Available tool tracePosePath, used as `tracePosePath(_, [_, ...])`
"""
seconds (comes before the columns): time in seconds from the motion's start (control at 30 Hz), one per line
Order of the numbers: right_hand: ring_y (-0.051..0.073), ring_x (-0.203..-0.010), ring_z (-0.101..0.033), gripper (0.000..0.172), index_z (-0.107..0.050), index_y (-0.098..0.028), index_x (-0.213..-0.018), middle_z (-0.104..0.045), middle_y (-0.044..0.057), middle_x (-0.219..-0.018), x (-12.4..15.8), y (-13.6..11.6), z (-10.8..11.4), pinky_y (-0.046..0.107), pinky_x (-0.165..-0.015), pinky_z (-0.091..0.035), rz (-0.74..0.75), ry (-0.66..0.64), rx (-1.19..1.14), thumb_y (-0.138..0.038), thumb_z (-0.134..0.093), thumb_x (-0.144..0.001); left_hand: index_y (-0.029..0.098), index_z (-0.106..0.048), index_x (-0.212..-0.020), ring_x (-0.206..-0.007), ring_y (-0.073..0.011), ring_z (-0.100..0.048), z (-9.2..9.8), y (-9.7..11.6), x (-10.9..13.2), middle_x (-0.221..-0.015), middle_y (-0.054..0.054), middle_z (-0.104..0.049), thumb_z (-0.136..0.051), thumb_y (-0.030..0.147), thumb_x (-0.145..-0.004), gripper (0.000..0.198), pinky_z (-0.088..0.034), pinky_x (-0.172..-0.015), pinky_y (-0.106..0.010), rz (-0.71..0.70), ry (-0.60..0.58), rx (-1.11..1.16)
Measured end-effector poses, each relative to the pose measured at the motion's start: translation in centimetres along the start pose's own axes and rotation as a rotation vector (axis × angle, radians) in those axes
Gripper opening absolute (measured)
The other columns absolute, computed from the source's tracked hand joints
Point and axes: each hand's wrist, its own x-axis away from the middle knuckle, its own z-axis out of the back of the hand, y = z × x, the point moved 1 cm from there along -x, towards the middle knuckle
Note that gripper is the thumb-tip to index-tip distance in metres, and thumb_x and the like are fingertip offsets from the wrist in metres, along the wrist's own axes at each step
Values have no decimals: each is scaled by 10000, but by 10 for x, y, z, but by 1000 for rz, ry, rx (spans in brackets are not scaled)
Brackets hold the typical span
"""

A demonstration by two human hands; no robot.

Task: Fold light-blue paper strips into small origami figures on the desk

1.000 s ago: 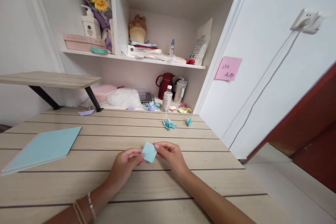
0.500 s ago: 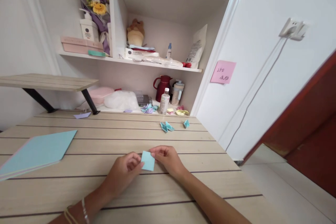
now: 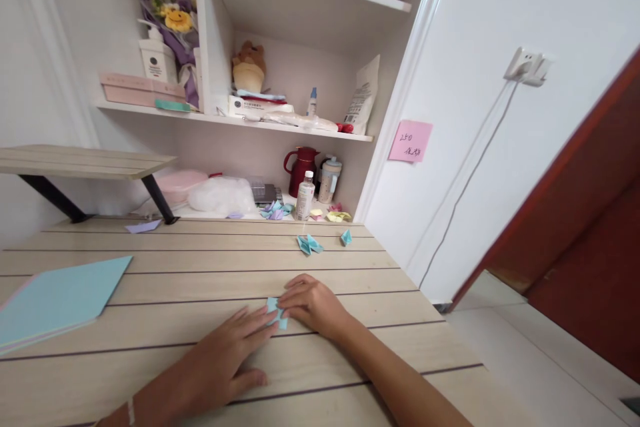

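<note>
A small folded piece of light blue paper (image 3: 283,323) lies on the wooden desk in front of me, partly covered by my fingers. My left hand (image 3: 240,347) rests palm down with its fingers stretched out, the fingertips on the paper's left side and the thumb apart on the desk. On the right side, the bent fingers and thumb of my right hand (image 3: 311,305) close on the paper's edge. Farther back stand blue folded paper shapes (image 3: 310,245) and one smaller blue folded piece (image 3: 347,237).
A stack of coloured paper sheets (image 3: 65,297) lies at the left. Behind it is a raised wooden stand (image 3: 85,161) on black legs. A bottle (image 3: 305,199), a red jug (image 3: 301,170) and more folded papers (image 3: 277,210) line the desk's back. Shelves (image 3: 235,125) rise above.
My left hand has gone from a pinch to lying flat with fingers spread on the paper. My right hand has shifted over it, and less of the paper shows. The view has turned slightly right.
</note>
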Motion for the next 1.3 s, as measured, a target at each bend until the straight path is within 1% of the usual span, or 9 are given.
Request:
tracePosePath(0.13, [148,-792,-631,111,-689,-285,-840,-712,-4,-853,0,5,1,314,-835,-422,-23,-41,-20,-289,-601,-771,308,-279,-1328,-1245,-280,-334,-3,-2,-1,-1400,-57,-313,-545,398,-767,627,-317,-998,-413,15,-22,-25])
tracePosePath(0.27, [149,-786,-638,117,-691,-292,-838,-714,-5,-839,0,8,-1,314,-835,-421,-55,-44,-21,-317,-623,-746,307,-315,-1317,-1211,-273,-389,-6,-3,-1,-1368,-51,-382,-553,379,-764,606,-353,-978,-378,-11,23,-43])
tracePosePath(0.5, [202,-935,-580,277,-667,-285,-958,-687,22,-958,2,2,0,334,-827,-434,-30,-25,49,-355,-666,-690,322,-361,-1295,-1089,-308,-474,-6,8,-4,-1243,-85,-514,-570,426,-735,607,-364,-921,-467,16,80,-152])
tracePosePath(0.57, [199,-943,-574,224,-667,-286,-958,-686,21,-959,1,0,0,335,-836,-431,-11,-45,66,-316,-623,-740,306,-387,-1282,-1077,-288,-479,-7,4,-5,-1209,-86,-532,-549,420,-753,565,-377,-915,-439,15,110,-124])
tracePosePath(0.67, [177,-949,-574,219,-648,-289,-992,-681,16,-976,0,-3,-1,340,-882,-409,58,-101,57,-238,-541,-809,264,-473,-1223,-1043,-234,-508,-7,-10,-7,-1152,-83,-565,-484,317,-815,411,-408,-895,-365,70,220,-56])
tracePosePath(0.77, [174,-992,-547,254,-627,-274,-1033,-663,28,-1021,0,-2,-2,347,-906,-393,112,-124,71,-198,-502,-826,267,-600,-1067,-977,-205,-548,-5,-23,-11,-1049,-58,-616,-453,265,-834,275,-427,-859,-325,78,229,-12])
tracePosePath(0.83, [185,-987,-537,244,-636,-272,-1020,-653,40,-1034,0,0,-3,344,-868,-415,111,-110,116,-210,-506,-824,262,-646,-972,-936,-199,-568,-4,-28,-14,-1002,-48,-636,-472,266,-826,227,-436,-832,-310,73,227,15])
tracePosePath(1.07, [177,-879,-562,204,-666,-267,-952,-679,38,-887,0,1,-4,289,-787,-442,70,-127,124,-338,-542,-806,247,-677,-876,-822,-189,-590,-2,-33,-20,-856,-40,-665,-468,289,-832,217,-446,-749,-277,17,258,42])
tracePosePath(1.3, [159,-828,-580,164,-675,-226,-861,-685,34,-815,1,8,-10,277,-803,-424,9,-73,46,-293,-531,-822,229,-654,-829,-778,-167,-558,-3,-35,-22,-794,-28,-630,-420,294,-861,244,-428,-716,-262,15,270,21])
